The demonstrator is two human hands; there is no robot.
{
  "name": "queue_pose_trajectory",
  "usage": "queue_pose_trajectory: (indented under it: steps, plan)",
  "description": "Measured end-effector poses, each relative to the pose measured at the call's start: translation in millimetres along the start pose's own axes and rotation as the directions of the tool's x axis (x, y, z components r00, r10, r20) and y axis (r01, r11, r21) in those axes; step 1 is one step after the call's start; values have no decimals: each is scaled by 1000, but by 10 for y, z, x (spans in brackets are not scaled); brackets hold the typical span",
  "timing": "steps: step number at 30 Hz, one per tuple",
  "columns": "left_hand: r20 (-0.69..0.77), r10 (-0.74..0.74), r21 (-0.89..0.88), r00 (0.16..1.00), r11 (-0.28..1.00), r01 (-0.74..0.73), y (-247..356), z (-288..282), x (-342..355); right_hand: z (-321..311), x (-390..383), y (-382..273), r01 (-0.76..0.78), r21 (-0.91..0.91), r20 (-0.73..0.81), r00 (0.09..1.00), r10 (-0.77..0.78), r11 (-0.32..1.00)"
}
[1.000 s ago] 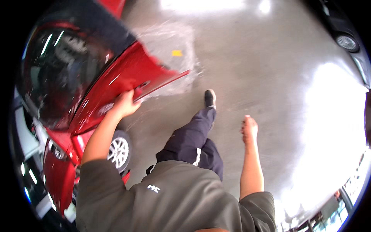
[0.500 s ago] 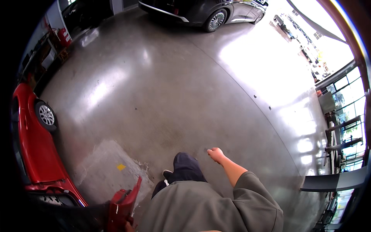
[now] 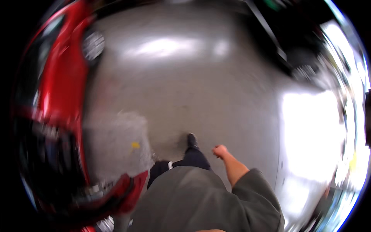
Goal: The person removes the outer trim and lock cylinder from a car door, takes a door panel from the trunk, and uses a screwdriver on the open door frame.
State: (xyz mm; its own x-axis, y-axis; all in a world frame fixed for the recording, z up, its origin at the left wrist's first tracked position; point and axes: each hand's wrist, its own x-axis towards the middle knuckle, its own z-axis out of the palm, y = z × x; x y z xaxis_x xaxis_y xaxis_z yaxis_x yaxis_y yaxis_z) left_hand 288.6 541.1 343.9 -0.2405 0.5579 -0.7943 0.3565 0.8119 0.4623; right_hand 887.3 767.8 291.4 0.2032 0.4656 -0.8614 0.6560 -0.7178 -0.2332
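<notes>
My right hand (image 3: 220, 151) hangs in front of me at the right, over the floor, with its fingers curled closed. What it holds, if anything, is hidden and a little blurred. My left hand is out of sight. Nearest to my left side is a red car panel (image 3: 133, 191) with a dark inner face, standing out from the red car (image 3: 63, 92). Blur hides how the two join. One dark shoe (image 3: 192, 140) steps forward below my dark trousers (image 3: 195, 158).
A dark car (image 3: 286, 42) stands at the far right, its wheel (image 3: 305, 71) smeared by motion. On the grey floor (image 3: 208, 92) lies a paler patch (image 3: 112, 143) with a yellow mark (image 3: 135, 145). Bright light falls at the right.
The view has swung left, bringing the red car closer and shifting the dark car right. My left hand, partly visible beside the red panel before, is gone from view. My right hand stays closed.
</notes>
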Motion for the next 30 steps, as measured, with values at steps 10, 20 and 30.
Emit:
queue_pose_trajectory:
  steps: [10,20,30]
  plan:
    - [3,-328,-213,945,923,321,440,773,-503,-1014,1287,-4419,464,260,-50,882,-468,847]
    - [-297,-453,-829,841,559,8,1055,-599,885,916,91,-7877,797,-309,574,592,-566,520]
    - [-147,-784,-984,603,177,-9,1782,-732,1350,2811,-4187,-10886,360,761,450,-892,40,-540]
